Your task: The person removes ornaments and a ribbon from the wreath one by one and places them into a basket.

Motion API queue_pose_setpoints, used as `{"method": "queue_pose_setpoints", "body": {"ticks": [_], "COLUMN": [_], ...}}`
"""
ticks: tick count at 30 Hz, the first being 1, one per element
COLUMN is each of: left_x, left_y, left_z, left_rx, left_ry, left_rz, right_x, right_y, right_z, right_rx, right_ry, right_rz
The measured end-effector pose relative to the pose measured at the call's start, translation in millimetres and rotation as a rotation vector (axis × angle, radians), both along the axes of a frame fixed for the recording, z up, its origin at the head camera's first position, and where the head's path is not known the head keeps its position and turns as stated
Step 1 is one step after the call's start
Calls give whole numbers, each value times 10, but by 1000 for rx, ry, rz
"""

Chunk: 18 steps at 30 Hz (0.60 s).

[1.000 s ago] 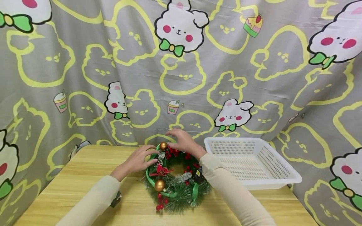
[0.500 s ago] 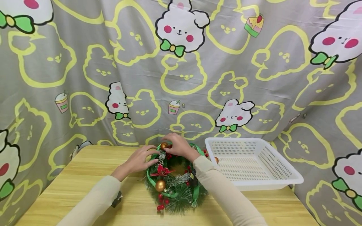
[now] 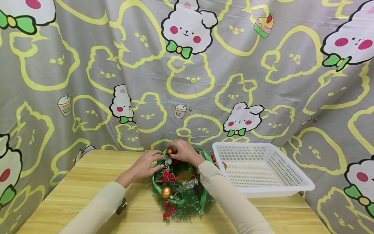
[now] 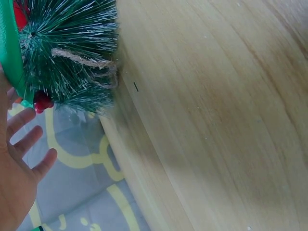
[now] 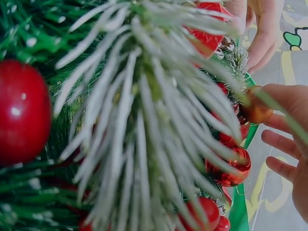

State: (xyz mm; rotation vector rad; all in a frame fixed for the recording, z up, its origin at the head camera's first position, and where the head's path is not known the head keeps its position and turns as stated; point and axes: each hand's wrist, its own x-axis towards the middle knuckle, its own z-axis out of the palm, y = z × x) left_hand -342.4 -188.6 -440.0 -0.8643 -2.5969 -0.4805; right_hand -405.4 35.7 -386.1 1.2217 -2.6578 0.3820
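A Christmas wreath (image 3: 187,203) stands on the table, dressed with green ribbon (image 3: 156,186), a red poinsettia (image 3: 168,176), red berries (image 3: 166,214) and gold balls (image 3: 166,192). My right hand (image 3: 185,152) reaches over its far side, thumb and index finger pinching a small gold ball (image 5: 256,107); the other fingers are spread. At the wreath's left side, my left hand (image 3: 143,165) rests its fingertips by the ribbon and frosted sprig. The left wrist view shows the lower fingers (image 4: 29,139) of that hand loosely spread beside the ribbon. A frosted sprig (image 5: 139,120) fills much of the right wrist view.
A white perforated plastic basket (image 3: 263,190) stands right of the wreath. A small dark object (image 3: 121,206) lies beside the left forearm. Behind the wooden table (image 3: 73,182) hangs a grey patterned curtain (image 3: 146,74).
My right hand has come down and left onto the small gold ball. The ribbon and berries on the wreath's right side now show. My left hand stays in place.
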Motion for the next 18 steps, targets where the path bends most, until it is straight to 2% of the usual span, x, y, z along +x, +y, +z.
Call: {"method": "queue_pose_setpoints", "body": {"ticks": [18], "left_x": [1], "left_y": [8], "left_z": [-3], "left_rx": [15], "left_ry": [5], "left_rz": [-6], "right_x": [5], "right_y": [-23], "right_z": [0], "right_rx": [4], "right_ry": [20], "right_rz": [10]}}
